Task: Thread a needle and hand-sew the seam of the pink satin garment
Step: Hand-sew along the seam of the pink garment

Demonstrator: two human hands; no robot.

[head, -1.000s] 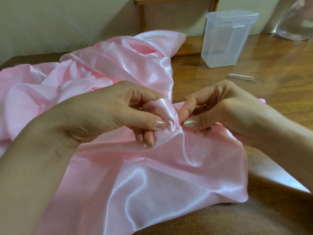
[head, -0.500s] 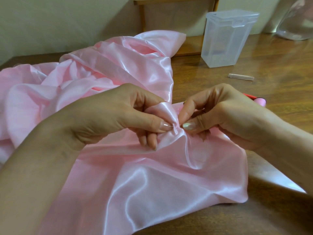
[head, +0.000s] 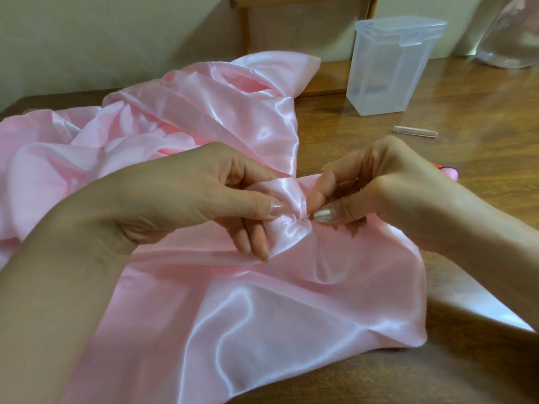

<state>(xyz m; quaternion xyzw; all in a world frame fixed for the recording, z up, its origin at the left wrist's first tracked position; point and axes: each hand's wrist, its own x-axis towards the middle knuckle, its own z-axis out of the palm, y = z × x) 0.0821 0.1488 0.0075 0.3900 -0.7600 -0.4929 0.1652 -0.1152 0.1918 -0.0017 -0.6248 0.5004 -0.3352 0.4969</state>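
**Both hands pinching a puckered fold of pink satin at mid-frame**

At the bottom edge, the pink satin garment [head: 262, 316] is lying spread over the wooden table [head: 466, 374]. It is glossy, with white streaks of shine running across it. Its lower right corner is ending in a point just short of bare wood. A pale flat sheet [head: 484, 310] is showing under the right forearm.

At the centre, the left hand [head: 186, 199] is gripping a raised fold of the satin, with the thumb pressing on top and the curled fingers sitting beneath. The right hand [head: 388, 185] is meeting it from the right. Its thumb and forefinger are closing tight on the gathered point of the same fold, almost touching the left thumb. A hair-thin glint is showing between the two thumbnails, too small to tell what it is.

Beyond the hands, the cloth is heaping in soft folds toward the upper left. Open wood is lying to the right. A pink-and-red object [head: 450, 172] is peeking out behind the right hand, and a small clear tube [head: 415, 131] is lying further back. A lidded clear plastic box [head: 390, 68] is standing near the top, well apart from the cloth.

Compared with a second ago, the pinch is staying in the same spot. The satin between the thumbs is looking more tightly puckered. A red sliver is now showing beside the pink tip.
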